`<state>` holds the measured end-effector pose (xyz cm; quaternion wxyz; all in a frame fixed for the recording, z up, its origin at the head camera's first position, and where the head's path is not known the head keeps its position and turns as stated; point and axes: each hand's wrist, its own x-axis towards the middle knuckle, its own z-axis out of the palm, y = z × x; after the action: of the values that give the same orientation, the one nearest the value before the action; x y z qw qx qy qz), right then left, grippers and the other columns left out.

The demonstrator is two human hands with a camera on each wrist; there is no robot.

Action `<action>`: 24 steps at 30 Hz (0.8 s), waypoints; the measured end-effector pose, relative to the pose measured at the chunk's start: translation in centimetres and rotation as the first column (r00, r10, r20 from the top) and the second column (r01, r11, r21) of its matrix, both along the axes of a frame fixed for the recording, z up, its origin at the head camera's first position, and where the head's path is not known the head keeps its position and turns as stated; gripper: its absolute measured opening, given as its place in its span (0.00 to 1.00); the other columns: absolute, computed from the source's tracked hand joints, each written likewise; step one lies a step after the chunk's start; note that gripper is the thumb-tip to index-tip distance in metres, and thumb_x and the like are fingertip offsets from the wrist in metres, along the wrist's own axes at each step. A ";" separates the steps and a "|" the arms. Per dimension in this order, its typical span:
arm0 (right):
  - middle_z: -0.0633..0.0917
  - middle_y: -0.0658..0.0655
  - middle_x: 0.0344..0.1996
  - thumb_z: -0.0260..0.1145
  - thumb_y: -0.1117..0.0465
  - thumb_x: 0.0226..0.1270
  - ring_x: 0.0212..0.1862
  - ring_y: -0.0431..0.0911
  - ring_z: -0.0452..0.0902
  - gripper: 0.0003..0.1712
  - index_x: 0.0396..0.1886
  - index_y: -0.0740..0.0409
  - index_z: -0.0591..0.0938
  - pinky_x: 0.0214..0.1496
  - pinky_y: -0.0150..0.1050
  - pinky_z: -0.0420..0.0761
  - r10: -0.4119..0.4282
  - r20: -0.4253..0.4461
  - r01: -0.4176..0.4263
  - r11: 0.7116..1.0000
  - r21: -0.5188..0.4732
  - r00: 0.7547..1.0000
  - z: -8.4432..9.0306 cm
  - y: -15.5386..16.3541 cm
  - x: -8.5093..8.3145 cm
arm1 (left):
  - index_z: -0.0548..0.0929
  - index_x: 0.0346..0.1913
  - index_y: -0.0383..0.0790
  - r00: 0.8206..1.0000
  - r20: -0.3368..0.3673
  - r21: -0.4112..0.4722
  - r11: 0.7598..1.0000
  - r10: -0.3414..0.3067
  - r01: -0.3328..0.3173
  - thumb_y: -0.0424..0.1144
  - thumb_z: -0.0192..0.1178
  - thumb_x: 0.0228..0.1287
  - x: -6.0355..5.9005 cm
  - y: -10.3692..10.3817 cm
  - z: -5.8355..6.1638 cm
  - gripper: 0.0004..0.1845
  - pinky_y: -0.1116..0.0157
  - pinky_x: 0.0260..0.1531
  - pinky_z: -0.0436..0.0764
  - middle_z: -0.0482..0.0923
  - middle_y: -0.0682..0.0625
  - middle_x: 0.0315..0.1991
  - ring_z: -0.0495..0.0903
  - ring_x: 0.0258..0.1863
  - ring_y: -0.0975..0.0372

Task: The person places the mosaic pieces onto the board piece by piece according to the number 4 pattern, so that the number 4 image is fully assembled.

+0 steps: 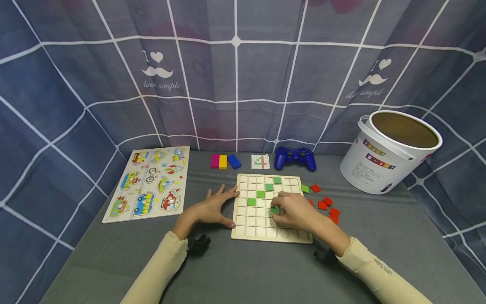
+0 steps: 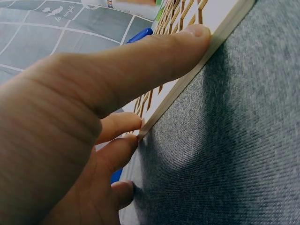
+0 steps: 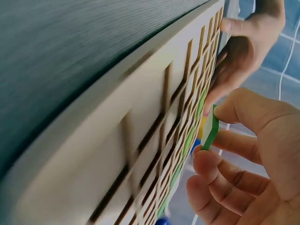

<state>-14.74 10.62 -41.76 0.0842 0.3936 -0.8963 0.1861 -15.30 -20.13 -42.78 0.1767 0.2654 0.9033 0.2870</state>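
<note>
Green tile (image 3: 210, 133) pinched in right hand (image 1: 295, 212) fingertips, held over grid board (image 1: 247, 223); board edge steadied by flat left hand (image 1: 214, 207).

Green tile (image 1: 275, 210) on pale gridded board (image 1: 247, 223)

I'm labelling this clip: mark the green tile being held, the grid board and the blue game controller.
green tile (image 3: 211, 133), right wrist view, on its thin edge.
grid board (image 1: 243, 230), head view, on its bare lower-left corner.
blue game controller (image 1: 295, 157), head view, on its middle.
</note>
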 end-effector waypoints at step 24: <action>0.73 0.44 0.24 0.75 0.55 0.58 0.22 0.37 0.66 0.06 0.30 0.49 0.86 0.23 0.34 0.67 0.038 0.049 -0.044 0.990 0.132 0.998 -0.4 -6.6 -1.2 | 0.60 0.78 0.42 1.000 -0.016 0.004 1.000 -0.001 0.001 0.52 0.79 0.49 0.0 0.1 0.0 0.56 0.31 0.65 0.30 0.45 0.47 0.81 0.34 0.77 0.41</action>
<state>-15.98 3.98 -42.11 0.0331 0.4122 -0.9002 0.1368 -15.27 -20.01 -42.80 0.1693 0.2686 0.9038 0.2868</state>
